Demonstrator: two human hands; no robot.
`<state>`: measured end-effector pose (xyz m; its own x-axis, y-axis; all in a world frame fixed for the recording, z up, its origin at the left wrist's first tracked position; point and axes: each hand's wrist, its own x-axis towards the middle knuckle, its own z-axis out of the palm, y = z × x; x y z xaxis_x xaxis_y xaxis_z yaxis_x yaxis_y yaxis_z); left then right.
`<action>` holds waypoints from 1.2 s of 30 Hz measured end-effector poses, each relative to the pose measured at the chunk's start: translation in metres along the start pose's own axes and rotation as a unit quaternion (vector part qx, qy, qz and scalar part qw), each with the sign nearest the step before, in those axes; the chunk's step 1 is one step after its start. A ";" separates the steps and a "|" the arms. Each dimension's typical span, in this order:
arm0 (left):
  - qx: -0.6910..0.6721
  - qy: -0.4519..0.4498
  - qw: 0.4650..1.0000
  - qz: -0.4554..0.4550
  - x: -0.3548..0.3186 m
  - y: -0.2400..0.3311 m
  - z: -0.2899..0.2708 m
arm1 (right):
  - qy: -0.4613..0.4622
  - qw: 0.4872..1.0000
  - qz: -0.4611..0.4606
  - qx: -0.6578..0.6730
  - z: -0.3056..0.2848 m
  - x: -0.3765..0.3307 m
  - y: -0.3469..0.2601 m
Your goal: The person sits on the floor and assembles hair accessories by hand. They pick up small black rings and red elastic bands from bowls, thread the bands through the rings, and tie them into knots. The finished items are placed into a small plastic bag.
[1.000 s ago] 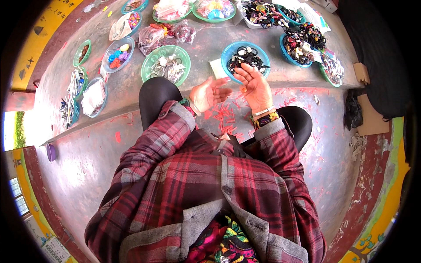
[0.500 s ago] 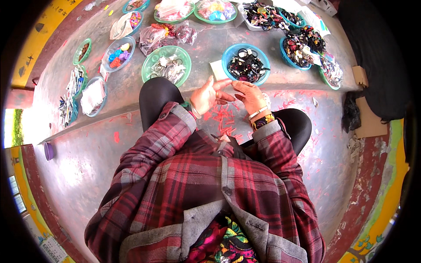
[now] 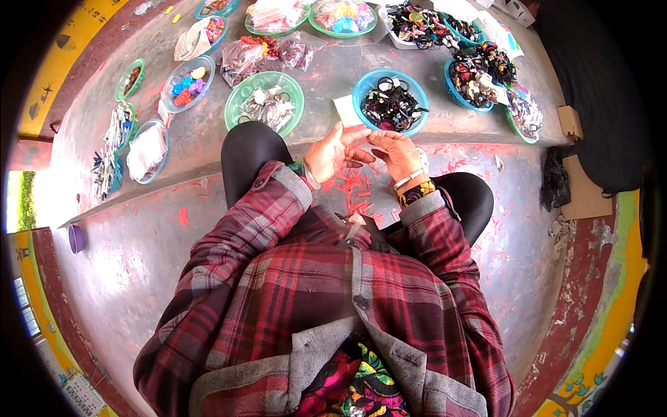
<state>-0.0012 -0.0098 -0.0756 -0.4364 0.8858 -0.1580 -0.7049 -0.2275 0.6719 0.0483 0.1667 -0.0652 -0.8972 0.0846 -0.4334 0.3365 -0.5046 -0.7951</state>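
Where the grey concrete ledge [image 3: 194, 149] curves past a green plastic bowl [image 3: 265, 102], the left hand [image 3: 332, 154] pinches a white card [image 3: 347, 111]; the right hand [image 3: 397, 153], fingers curled, perhaps grips something small, below a blue bowl [image 3: 390, 102], red scraps [image 3: 354, 191] underneath.

Between the hands: left hand [image 3: 333, 153] and right hand [image 3: 396, 154] meet fingertip to fingertip; whatever they pinch is too small to tell.
Blue bowl [image 3: 390, 103]: dark pieces inside, kinds unreadable.
Top-edge bowls [image 3: 344, 15]: cut off by the frame.
Legs: mostly hidden under the plaid shirt [image 3: 333, 292].
Red scraps [image 3: 354, 191]: kind unclear.
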 end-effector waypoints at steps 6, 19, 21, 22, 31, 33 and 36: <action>0.076 0.149 0.984 0.059 0.003 -0.007 -0.019 | 0.054 0.989 -0.081 -0.113 -0.006 0.007 0.003; 0.038 0.391 0.914 0.103 0.004 -0.008 -0.035 | 0.004 0.787 -0.138 -0.601 -0.053 0.046 0.070; 0.039 0.389 0.914 0.105 0.003 -0.007 -0.035 | 0.044 0.804 -0.133 -0.577 -0.053 0.048 0.072; 0.040 0.388 0.915 0.107 0.003 -0.006 -0.035 | 0.048 0.805 -0.120 -0.579 -0.054 0.049 0.074; 0.032 0.424 0.892 0.154 0.003 -0.007 -0.033 | 0.083 0.787 -0.102 -0.602 -0.046 0.053 0.072; 0.034 0.446 0.881 0.154 0.004 -0.009 -0.036 | 0.102 0.765 -0.126 -0.623 -0.046 0.061 0.065; 0.037 0.469 0.868 0.160 0.007 -0.011 -0.040 | 0.128 0.764 -0.164 -0.611 -0.048 0.077 0.051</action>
<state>-0.0185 -0.0172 -0.1130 -0.8913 0.0549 -0.4501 -0.4401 -0.3437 0.8296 0.0103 0.1888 -0.1593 -0.9580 0.2779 -0.0709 0.2616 0.7455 -0.6131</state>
